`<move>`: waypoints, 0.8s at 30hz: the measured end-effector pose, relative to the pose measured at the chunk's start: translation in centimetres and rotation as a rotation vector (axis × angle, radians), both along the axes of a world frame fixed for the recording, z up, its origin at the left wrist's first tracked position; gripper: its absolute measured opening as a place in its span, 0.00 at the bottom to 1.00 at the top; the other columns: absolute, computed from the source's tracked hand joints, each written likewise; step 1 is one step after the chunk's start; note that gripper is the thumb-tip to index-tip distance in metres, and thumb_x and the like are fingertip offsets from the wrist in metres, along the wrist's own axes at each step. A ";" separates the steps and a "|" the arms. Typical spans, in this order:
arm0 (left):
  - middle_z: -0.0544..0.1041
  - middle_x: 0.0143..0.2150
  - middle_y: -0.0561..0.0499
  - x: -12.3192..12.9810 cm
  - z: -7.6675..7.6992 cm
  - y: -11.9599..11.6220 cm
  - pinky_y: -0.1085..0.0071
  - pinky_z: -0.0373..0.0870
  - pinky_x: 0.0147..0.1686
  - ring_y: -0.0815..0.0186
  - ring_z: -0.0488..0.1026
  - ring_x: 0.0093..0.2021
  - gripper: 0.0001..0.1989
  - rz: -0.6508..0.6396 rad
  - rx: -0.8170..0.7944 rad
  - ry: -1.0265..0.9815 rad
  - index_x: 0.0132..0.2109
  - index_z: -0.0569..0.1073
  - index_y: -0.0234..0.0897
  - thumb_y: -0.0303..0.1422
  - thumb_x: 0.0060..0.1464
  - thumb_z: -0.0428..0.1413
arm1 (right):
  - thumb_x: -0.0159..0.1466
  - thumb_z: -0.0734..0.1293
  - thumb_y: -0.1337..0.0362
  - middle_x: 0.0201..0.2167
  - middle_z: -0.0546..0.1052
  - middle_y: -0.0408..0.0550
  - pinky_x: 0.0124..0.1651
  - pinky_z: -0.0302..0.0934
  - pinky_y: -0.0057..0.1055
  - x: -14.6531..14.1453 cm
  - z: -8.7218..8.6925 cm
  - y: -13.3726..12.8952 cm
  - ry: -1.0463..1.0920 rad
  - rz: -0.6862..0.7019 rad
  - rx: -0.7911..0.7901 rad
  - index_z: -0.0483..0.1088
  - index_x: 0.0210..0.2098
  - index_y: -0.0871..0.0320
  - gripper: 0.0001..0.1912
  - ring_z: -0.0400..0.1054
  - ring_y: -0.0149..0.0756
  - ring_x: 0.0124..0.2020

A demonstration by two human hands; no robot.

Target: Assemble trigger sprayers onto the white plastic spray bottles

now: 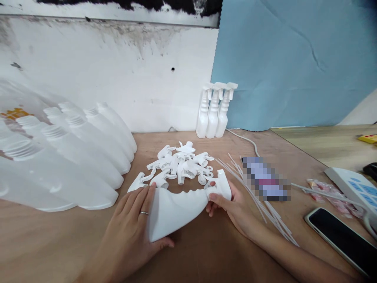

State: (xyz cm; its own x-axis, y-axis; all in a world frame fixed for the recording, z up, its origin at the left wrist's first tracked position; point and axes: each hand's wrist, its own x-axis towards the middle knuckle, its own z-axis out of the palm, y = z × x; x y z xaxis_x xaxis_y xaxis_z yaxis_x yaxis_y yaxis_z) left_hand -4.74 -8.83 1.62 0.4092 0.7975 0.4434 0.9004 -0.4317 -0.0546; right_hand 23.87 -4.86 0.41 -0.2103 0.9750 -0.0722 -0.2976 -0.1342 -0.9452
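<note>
A white spray bottle (176,210) lies tilted on its side between my hands, its base to the left and its neck to the right. My left hand (137,220), with a ring on one finger, is wrapped round the base. At the neck, the fingers of my right hand (225,202) hold the white trigger head (223,185), which sits on the bottle's mouth. Just behind the bottle lies a pile of loose white trigger heads (179,163), with a few small white rings (209,171) at its right side.
Several open white bottles (97,145) stand at the left. Three bottles with trigger heads (212,114) stand by the wall. Thin white tubes (253,192), a blurred-out phone (265,179), a dark phone (341,236), a cable, small pink packets (332,196) and a white device (353,186) lie right.
</note>
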 end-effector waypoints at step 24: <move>0.69 0.57 0.36 -0.1 0.6 0.4 0.51 0.68 0.55 0.46 0.66 0.57 0.45 -0.059 -0.037 -0.145 0.66 0.57 0.35 0.50 0.48 0.65 | 0.58 0.76 0.60 0.37 0.77 0.49 0.38 0.67 0.37 1.3 0.2 0.5 0.004 0.085 0.116 0.72 0.46 0.57 0.18 0.71 0.37 0.32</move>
State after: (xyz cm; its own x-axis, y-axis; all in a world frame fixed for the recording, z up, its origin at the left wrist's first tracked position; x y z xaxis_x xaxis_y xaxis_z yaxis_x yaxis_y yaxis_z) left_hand -4.86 -8.46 2.25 0.3892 0.7910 0.4721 0.8709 -0.4830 0.0913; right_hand 25.19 -4.40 0.66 -0.2922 0.9555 0.0409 -0.2940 -0.0490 -0.9545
